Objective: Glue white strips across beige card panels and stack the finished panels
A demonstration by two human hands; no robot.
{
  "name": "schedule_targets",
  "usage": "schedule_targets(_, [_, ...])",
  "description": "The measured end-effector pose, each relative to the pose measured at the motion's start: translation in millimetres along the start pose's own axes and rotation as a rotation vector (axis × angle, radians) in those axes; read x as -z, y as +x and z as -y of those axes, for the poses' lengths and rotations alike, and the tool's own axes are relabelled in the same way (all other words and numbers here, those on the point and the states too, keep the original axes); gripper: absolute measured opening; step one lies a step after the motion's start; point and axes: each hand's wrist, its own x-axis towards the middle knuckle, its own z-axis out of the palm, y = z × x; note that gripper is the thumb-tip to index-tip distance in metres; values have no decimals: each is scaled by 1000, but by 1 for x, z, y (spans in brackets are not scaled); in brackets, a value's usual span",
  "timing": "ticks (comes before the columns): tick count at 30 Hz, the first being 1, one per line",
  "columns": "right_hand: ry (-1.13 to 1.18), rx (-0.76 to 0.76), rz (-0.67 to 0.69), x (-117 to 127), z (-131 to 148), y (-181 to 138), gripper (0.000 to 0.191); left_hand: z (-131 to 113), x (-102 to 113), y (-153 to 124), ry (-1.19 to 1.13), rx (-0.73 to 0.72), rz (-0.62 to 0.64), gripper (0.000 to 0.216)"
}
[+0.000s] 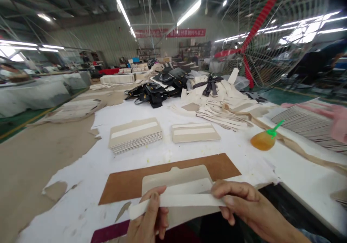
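A white strip [189,200] is stretched level between my two hands at the table's near edge. My left hand [151,214] pinches its left part between thumb and fingers, with the end sticking out past the thumb. Its other end is gripped by my right hand [238,201]. Beneath the strip lies a beige panel [176,176] with a small tab on its top edge; the strip and my fingers hide part of it. That panel rests over a brown board [124,183].
Two stacks of beige panels with white strips, a left stack [135,132] and a right stack [196,133], sit beyond the board. An orange bottle with a green nozzle [264,140] lies at right. Farther back are black pieces [154,93], beige scraps [217,102] and a large fan [244,49].
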Motion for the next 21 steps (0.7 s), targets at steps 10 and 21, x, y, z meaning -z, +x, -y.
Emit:
schedule_targets(10, [-431, -131, -292, 24, 15, 16, 52, 0, 26, 2, 46, 55, 80, 67])
schedule_targets(21, [-653, -5, -434, 29, 11, 58, 45, -15, 45, 33, 310, -29, -12, 39])
